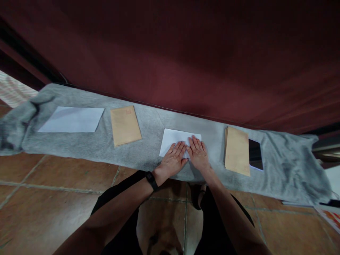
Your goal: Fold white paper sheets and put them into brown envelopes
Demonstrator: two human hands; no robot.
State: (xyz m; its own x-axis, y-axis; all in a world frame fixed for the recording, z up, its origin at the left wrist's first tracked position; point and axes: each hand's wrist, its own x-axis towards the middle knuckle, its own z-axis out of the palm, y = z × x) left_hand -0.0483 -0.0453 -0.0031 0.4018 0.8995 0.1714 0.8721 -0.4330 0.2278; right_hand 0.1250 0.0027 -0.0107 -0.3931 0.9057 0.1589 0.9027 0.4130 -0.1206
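A sheet of white paper (172, 136), perhaps folded, lies on a grey cloth (151, 152) in front of me. My left hand (173, 160) rests flat on its near part with the fingers stretched out. Beside it, my right hand (198, 154) presses flat on the paper's right side, fingers straight and slightly spread. The two hands nearly touch at the thumbs and cover the paper's near edge. Neither hand grasps anything.
Farther left lie a brown envelope (126, 125) and more white paper (73, 119). On the right, a stack of brown envelopes (237, 150) partly covers a dark-screened phone or tablet (255, 154). A dark red cloth (170, 78) rises behind; the tiled floor (66, 202) is below.
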